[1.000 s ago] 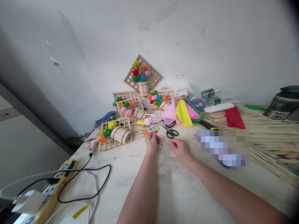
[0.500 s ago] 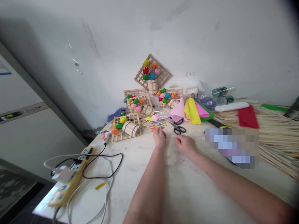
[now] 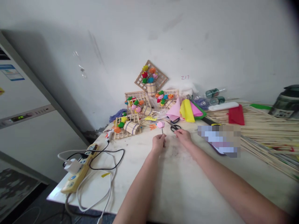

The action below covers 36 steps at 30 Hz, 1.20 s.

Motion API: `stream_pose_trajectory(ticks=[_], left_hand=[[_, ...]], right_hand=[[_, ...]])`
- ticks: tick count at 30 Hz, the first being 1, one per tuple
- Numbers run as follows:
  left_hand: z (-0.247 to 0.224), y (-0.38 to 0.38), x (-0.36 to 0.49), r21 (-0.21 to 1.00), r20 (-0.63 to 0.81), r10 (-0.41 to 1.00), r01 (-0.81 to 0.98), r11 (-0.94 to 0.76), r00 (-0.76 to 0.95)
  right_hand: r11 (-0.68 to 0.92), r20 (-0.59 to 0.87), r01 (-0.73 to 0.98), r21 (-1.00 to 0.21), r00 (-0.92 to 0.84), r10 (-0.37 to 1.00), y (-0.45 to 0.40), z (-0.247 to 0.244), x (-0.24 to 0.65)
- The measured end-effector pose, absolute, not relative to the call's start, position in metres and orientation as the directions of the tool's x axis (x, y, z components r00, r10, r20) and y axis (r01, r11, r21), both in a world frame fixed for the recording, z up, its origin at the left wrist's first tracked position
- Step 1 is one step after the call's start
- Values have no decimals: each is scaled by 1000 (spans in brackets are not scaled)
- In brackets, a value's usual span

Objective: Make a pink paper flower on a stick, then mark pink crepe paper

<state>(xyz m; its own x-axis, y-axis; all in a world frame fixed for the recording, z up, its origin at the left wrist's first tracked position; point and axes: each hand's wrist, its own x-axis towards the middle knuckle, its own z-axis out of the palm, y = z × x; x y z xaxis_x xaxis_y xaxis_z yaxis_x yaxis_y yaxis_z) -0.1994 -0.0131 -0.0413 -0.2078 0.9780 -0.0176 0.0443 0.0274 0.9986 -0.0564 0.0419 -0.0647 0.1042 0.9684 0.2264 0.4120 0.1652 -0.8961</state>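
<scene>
My left hand point(image 3: 158, 142) is closed around the thin stem of a pink paper flower point(image 3: 160, 124), whose bloom points away from me. Just to the right, my right hand point(image 3: 185, 137) has its fingertips at the near handle loop of black-handled scissors point(image 3: 175, 128), pinched on it. The scissors lie on the white table with their blades pointing to the back left. Beyond the hands are small yellow paper pieces point(image 3: 150, 118) and orange paper pieces point(image 3: 153, 127). A lattice panel with a stick basket point(image 3: 132, 127) and paper flowers lies to the left.
More flower panels point(image 3: 151, 88) lean at the wall. Coloured paper sheets point(image 3: 187, 110), plastic bottles point(image 3: 212, 92) and many thin sticks point(image 3: 261, 132) lie right, behind a pixelated phone-like object point(image 3: 219, 140). A glue gun point(image 3: 109, 135), power strip point(image 3: 79, 168) and loose cables occupy the left.
My right hand has come forward to the scissors' handle. The pink flower now shows upright above my left hand, held by its stem. The view has shifted slightly to the right.
</scene>
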Motion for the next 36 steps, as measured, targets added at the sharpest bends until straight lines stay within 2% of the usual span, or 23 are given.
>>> stream_pose_trajectory(ticks=[6, 14, 24, 31, 34, 36], left_hand=[[-43, -26, -199, 999, 20, 972, 31, -13, -235], [-37, -33, -199, 997, -4, 965, -71, -15, -261], [-25, -49, -200, 969, 76, 909, -186, -165, -409], [-20, -49, -211, 952, 93, 852, -205, -228, -515], [-20, -49, -215, 957, 71, 863, -212, -201, -500], [-22, -49, -216, 968, 43, 883, -199, -152, -467]], right_hand=[[169, 205, 345, -923, 68, 976, 45, -70, -55], [155, 192, 409, -899, 50, 980, 42, -68, -55], [183, 222, 564, -805, 1, 975, 38, -65, -55], [214, 263, 751, -624, -56, 963, 27, -57, -60], [225, 277, 760, -610, -62, 959, 24, -57, -61], [242, 277, 723, -648, -72, 958, 23, -57, -60]])
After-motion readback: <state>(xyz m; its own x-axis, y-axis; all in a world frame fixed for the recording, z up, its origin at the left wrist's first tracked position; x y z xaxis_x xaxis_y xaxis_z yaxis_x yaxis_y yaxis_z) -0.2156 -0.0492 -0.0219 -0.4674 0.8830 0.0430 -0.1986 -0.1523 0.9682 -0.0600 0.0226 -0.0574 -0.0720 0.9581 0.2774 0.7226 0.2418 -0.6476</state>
